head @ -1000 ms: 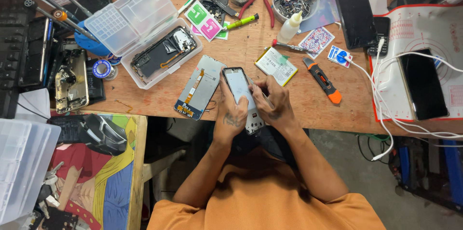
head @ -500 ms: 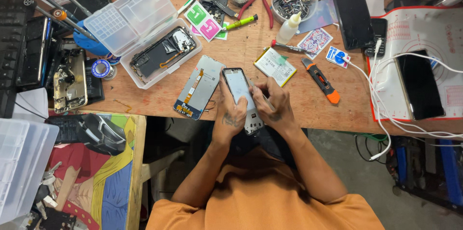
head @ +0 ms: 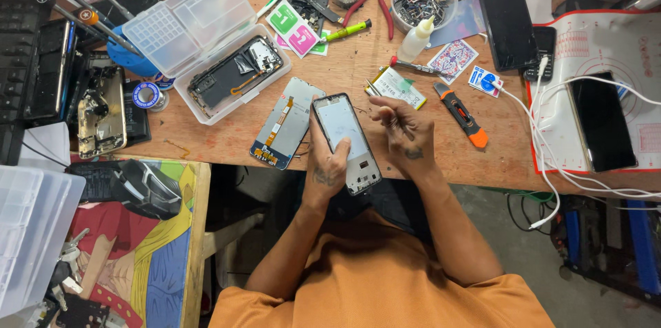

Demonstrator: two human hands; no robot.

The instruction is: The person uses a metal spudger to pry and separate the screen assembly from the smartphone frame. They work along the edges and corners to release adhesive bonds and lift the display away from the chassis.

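My left hand (head: 325,166) grips a phone frame (head: 348,139) with a pale inner plate, held upright over the wooden table's front edge (head: 206,145), thumb resting on its face. Just right of the frame, my right hand (head: 407,139) hovers with its fingers curled and pinched together, not touching the frame. Whether something small sits between its fingertips cannot be made out. A detached display panel with an orange flex cable (head: 286,121) lies flat on the table left of the frame.
Behind the hands lie a white battery pack (head: 399,87), an orange-and-black knife (head: 461,116) and a white squeeze bottle (head: 418,39). A clear organiser box (head: 206,46) holds a phone body at left. Phones, a white cable (head: 551,163) and a mat (head: 606,46) fill the right.
My right hand has drawn back slightly from the frame's right edge, leaving a gap. My left hand keeps its hold on the frame, now tilted a little more upright.
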